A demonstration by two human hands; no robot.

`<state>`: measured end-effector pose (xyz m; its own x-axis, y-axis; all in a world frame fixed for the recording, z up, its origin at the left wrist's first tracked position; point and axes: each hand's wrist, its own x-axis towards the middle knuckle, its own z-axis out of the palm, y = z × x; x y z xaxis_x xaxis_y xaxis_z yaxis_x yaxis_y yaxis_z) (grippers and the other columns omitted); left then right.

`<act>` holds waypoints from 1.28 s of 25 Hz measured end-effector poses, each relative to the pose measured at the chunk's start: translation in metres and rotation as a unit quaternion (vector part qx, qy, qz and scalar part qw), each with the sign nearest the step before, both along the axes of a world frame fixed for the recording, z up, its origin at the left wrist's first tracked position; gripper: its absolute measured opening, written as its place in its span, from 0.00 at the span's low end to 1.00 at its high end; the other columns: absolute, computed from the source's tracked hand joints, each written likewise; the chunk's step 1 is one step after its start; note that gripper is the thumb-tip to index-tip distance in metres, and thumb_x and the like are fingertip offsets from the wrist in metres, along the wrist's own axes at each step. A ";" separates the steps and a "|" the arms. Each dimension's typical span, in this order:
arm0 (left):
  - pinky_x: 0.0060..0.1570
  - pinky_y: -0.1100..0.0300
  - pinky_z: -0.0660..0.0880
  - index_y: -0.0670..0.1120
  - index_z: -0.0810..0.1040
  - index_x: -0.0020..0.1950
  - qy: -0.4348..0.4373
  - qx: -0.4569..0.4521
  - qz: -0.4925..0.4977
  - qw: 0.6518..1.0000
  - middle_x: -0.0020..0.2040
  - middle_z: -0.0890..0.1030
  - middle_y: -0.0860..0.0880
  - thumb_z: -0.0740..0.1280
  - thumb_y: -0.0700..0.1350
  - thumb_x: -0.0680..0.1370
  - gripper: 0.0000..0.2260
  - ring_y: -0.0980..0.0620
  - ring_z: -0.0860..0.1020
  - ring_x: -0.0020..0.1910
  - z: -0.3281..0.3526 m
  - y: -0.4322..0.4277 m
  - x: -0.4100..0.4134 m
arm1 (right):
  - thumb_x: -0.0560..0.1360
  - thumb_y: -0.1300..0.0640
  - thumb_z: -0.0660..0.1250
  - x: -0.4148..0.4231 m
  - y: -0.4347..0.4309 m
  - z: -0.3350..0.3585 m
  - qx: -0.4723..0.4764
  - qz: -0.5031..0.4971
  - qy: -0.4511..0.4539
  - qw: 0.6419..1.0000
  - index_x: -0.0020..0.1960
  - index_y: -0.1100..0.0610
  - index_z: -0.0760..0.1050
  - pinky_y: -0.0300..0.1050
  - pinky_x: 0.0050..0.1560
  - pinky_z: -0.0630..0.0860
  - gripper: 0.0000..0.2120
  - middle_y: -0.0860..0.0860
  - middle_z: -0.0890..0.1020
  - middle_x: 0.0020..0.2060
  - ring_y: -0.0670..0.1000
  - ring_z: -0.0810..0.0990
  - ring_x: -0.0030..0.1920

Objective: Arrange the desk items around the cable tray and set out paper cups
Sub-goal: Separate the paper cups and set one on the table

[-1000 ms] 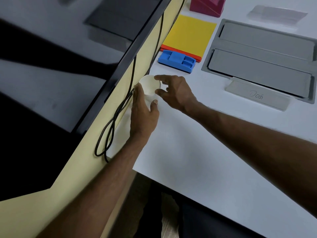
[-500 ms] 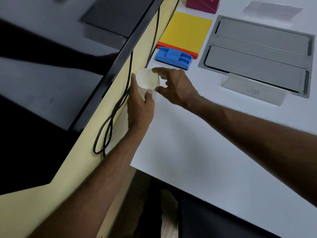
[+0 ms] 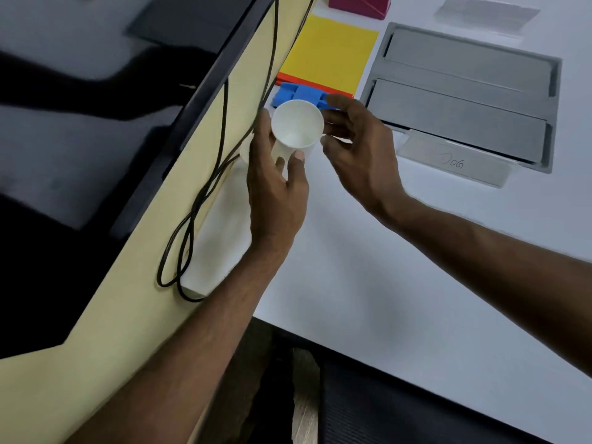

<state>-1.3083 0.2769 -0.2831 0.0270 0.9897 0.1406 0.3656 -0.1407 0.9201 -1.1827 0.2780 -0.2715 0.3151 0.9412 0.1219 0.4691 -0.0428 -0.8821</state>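
A white paper cup point(image 3: 296, 125) is held mouth up above the left side of the white desk point(image 3: 368, 267). My left hand point(image 3: 275, 190) grips its wall from below, thumb and fingers curled round it. My right hand point(image 3: 358, 145) is at the cup's right rim, its fingertips touching or pinching the edge. Another white cup edge point(image 3: 245, 153) shows just behind my left hand, mostly hidden. The grey cable tray point(image 3: 464, 97) is set into the desk to the right.
A blue block point(image 3: 296, 94), a yellow pad with an orange edge point(image 3: 330, 56) and a magenta holder point(image 3: 358, 4) line the desk's left side. A clear name plate point(image 3: 455, 161) lies before the tray. Black cables point(image 3: 205, 193) hang down the cream partition point(image 3: 128, 299).
Both hands have lifted the cup up and away from the partition, towards the blue block. The cup's mouth now faces the camera more.
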 end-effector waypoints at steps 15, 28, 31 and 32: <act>0.65 0.53 0.78 0.39 0.72 0.74 0.072 -0.072 -0.298 0.949 0.71 0.74 0.44 0.69 0.37 0.80 0.22 0.48 0.77 0.67 -0.045 -0.054 0.115 | 0.71 0.69 0.65 0.139 -0.118 -0.040 -0.172 -0.247 0.060 0.952 0.66 0.54 0.80 0.51 0.63 0.81 0.25 0.48 0.85 0.57 0.47 0.83 0.58; 0.69 0.53 0.75 0.49 0.64 0.79 0.082 -0.142 -0.345 0.924 0.76 0.70 0.49 0.69 0.42 0.80 0.28 0.50 0.74 0.71 -0.060 -0.065 0.126 | 0.72 0.67 0.58 0.149 -0.136 -0.047 -0.209 -0.269 0.058 0.938 0.68 0.54 0.77 0.47 0.65 0.77 0.26 0.48 0.83 0.62 0.50 0.80 0.63; 0.74 0.50 0.70 0.51 0.61 0.81 0.100 -0.127 -0.322 0.933 0.79 0.67 0.50 0.68 0.46 0.81 0.30 0.50 0.68 0.76 -0.052 -0.060 0.118 | 0.73 0.67 0.57 0.137 -0.131 -0.033 -0.182 -0.264 -0.011 0.947 0.73 0.53 0.71 0.38 0.62 0.71 0.30 0.48 0.77 0.70 0.49 0.77 0.66; 0.75 0.51 0.68 0.51 0.61 0.81 0.104 -0.112 -0.304 0.940 0.79 0.66 0.51 0.68 0.47 0.81 0.30 0.50 0.67 0.77 -0.049 -0.057 0.111 | 0.73 0.67 0.57 0.130 -0.126 -0.029 -0.163 -0.249 -0.037 0.954 0.74 0.53 0.71 0.38 0.63 0.71 0.30 0.47 0.77 0.70 0.49 0.77 0.65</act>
